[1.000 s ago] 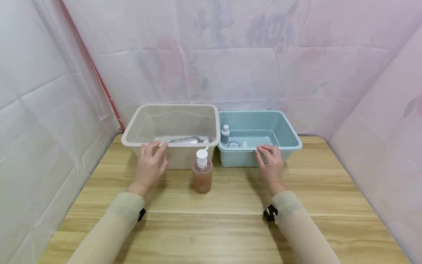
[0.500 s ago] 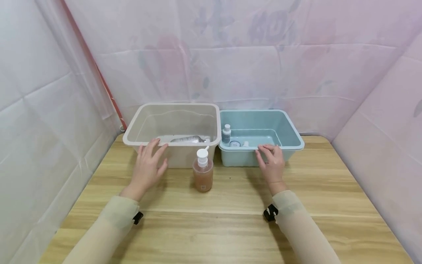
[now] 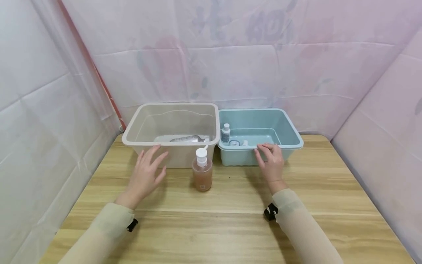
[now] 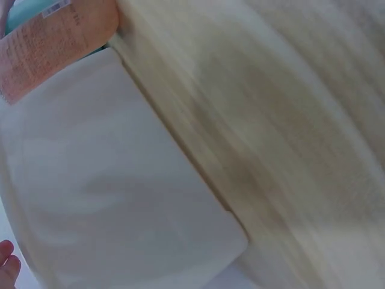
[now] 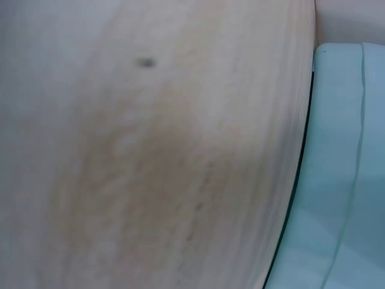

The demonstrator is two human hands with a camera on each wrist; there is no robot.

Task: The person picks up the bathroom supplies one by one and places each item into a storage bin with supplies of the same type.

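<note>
Light wooden table (image 3: 230, 227), pink fabric walls (image 3: 250, 55). Left hand (image 3: 145, 176), fingers spread, has withdrawn from beige plastic bin (image 3: 171, 141); right hand (image 3: 271, 161) stays flat on blue plastic bin (image 3: 290, 136).

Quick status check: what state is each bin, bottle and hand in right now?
Beige plastic bin: upright, open-topped, a clear bottle lying inside.
Light blue plastic bin: upright, open-topped, a small white-capped bottle standing inside.
Pink pump bottle: upright on the wooden table, pump on.
Left hand: fingers spread, holding nothing.
Right hand: fingertips resting on the blue bin's front rim.
</note>
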